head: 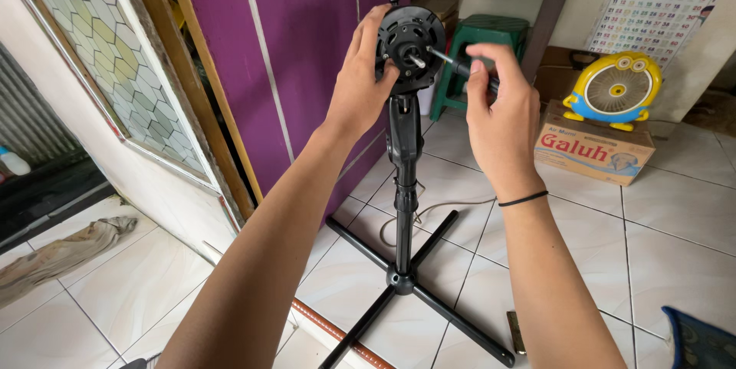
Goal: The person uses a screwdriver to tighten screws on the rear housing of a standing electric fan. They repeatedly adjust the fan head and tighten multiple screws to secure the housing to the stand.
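A big purple door (307, 70) stands at the back, and the white tiled floor (675, 215) spreads out under everything. On the floor stands a tall black fan stand (404, 185) with four legs that make a cross. At the top of the stand sits the round black motor head (408, 39), with a small metal pin sticking out of its middle.

The left hand (360, 81) is wrapped around the left side of the motor head and holds it tight. The right hand (498, 108) is closed around the dark handle of a screwdriver (456, 62). The thin metal tip of the screwdriver touches the front of the motor head, just right of the pin. A thin black band (524, 199) goes around the right wrist.

To the right, a cardboard box (594, 150) sits on the floor, well apart from the stand. A little yellow and blue fan (613, 91) stands on top of the box. Behind the hands is a green plastic stool (479, 47). An old cloth (65, 250) lies on the floor far to the left. A pale cord (452, 204) runs along the floor behind the stand.
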